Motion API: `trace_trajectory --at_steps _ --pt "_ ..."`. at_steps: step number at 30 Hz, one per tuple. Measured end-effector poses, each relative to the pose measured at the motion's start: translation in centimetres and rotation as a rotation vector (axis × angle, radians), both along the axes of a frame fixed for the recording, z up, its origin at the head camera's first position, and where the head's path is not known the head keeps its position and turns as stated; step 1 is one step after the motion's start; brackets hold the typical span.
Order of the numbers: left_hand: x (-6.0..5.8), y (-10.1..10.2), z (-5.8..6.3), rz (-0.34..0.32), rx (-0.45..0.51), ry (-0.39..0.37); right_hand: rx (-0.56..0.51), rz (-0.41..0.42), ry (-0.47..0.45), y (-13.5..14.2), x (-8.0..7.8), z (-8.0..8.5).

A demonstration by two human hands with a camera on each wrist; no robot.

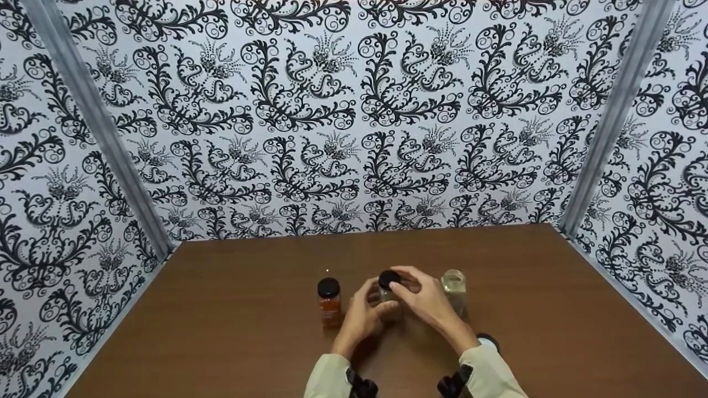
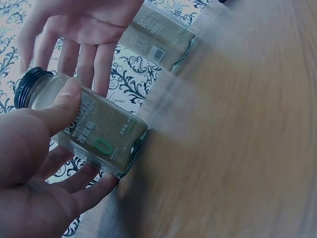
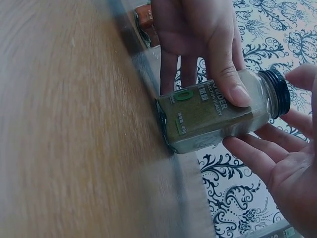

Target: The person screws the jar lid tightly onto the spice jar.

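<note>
My left hand [image 1: 365, 312] grips a square glass spice jar [image 2: 106, 126] of greenish-brown powder around its body, thumb across the printed front. The jar is upright, its black lid [image 1: 389, 278] on top. My right hand [image 1: 426, 298] holds the lid between thumb and forefinger, the other fingers reaching behind the jar. To the left stands a jar of orange-red spice [image 1: 330, 309] with a black lid. Just right of my right hand is a lidless glass jar [image 1: 454, 282] of pale powder, partly hidden by that hand.
A loose black lid with a white inside [image 1: 488, 342] lies beside my right wrist, partly covered by the sleeve. Everything stands on a brown wooden table [image 1: 232, 309]. Patterned walls [image 1: 354, 138] enclose its back and sides.
</note>
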State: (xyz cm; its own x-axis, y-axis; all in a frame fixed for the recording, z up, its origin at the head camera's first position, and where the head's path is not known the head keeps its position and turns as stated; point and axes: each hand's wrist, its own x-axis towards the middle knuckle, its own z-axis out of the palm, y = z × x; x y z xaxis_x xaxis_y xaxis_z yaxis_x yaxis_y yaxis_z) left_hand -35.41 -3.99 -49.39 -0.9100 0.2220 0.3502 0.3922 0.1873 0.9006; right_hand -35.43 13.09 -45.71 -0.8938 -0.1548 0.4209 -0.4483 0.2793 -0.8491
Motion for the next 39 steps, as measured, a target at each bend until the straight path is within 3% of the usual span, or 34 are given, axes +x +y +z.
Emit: trace_trajectory --at_steps 10,19,28,39 --pt "0.13 0.07 0.11 -0.004 0.038 -0.03 -0.005 -0.06 -0.031 -0.49 -0.03 -0.01" --pt "-0.15 0.11 0.01 0.01 -0.005 -0.021 -0.045 0.002 -0.026 -0.07 0.15 0.13" --pt "-0.07 0.1 0.0 0.012 0.009 -0.025 -0.038 -0.036 -0.043 -0.65 0.51 0.69" --pt "0.05 0.04 0.15 0.007 0.006 -0.053 -0.027 0.008 -0.041 0.2 -0.08 0.01"
